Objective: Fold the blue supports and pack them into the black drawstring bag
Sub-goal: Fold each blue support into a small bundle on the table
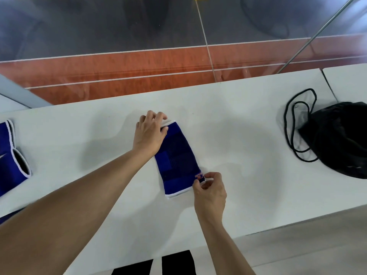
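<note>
A blue support (176, 157) with white trim lies flat in the middle of the white table (248, 139), running from far left to near right. My left hand (150, 132) grips its far white-edged end, thumb on top. My right hand (210, 192) pinches its near right corner beside an orange logo. The black drawstring bag (339, 137) lies crumpled at the right end of the table, its cords (294, 124) looped out to its left. More blue supports (12, 155) sit at the table's left edge, partly cut off.
A glass pane (178, 36) rises just beyond the table's far edge, with a red-brown and grey floor behind it. Two black strips (176, 262) lie at the near edge. A second white surface (349, 80) adjoins at the far right.
</note>
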Action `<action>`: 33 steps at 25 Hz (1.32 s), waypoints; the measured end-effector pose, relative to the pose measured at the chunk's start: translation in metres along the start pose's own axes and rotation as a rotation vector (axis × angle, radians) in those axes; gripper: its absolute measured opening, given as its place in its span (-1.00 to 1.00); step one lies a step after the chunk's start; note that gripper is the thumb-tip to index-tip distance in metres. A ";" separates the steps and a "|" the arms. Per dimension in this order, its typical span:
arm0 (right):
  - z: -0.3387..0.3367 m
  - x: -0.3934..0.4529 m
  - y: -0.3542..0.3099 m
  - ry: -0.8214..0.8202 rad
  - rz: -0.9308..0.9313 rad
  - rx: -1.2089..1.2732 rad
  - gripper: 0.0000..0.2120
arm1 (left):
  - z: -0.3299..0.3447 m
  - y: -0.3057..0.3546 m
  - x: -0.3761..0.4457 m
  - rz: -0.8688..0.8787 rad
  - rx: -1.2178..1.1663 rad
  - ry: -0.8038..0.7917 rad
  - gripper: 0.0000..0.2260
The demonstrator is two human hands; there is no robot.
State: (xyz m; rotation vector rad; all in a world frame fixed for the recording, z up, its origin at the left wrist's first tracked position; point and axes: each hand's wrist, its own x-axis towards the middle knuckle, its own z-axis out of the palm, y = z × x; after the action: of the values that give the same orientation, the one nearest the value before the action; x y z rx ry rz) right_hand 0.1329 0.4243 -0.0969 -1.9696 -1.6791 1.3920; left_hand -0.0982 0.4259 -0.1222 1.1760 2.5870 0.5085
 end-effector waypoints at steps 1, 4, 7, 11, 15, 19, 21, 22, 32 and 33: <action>-0.001 0.002 0.001 0.006 -0.013 -0.008 -0.81 | -0.003 0.003 -0.010 0.051 0.047 0.048 -0.77; -0.005 0.005 0.002 0.006 -0.017 -0.041 -0.85 | -0.005 0.008 -0.075 0.292 0.101 0.050 -0.66; -0.004 0.005 0.003 -0.030 -0.036 -0.125 -0.85 | 0.006 0.007 -0.151 0.304 0.120 -0.165 -0.54; -0.005 0.008 -0.004 -0.111 0.014 -0.126 -0.88 | 0.010 0.011 -0.180 0.156 0.128 -0.392 -0.34; -0.014 0.006 -0.015 -0.212 0.122 0.113 -0.94 | 0.002 0.015 -0.168 0.169 0.141 -0.337 -0.26; -0.026 -0.002 -0.021 -0.302 0.204 0.266 -0.93 | -0.004 0.007 -0.171 0.204 0.101 -0.319 -0.31; -0.030 -0.003 -0.017 -0.320 0.216 0.280 -0.90 | -0.003 0.005 -0.178 0.219 0.081 -0.283 -0.29; -0.032 -0.004 -0.014 -0.321 0.220 0.277 -0.90 | -0.001 0.005 -0.184 0.223 0.073 -0.269 -0.28; -0.044 -0.010 0.029 -0.321 0.012 0.078 -0.75 | 0.006 0.007 -0.203 0.136 -0.028 -0.193 -0.54; -0.045 -0.008 0.035 -0.315 -0.121 -0.045 -0.69 | 0.004 0.006 -0.203 0.121 -0.054 -0.194 -0.59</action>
State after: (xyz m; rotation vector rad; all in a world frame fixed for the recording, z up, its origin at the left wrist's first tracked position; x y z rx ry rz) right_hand 0.1903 0.4239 -0.0921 -1.7064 -1.9393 1.7016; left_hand 0.0376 0.2751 -0.1062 1.3009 2.3364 0.4614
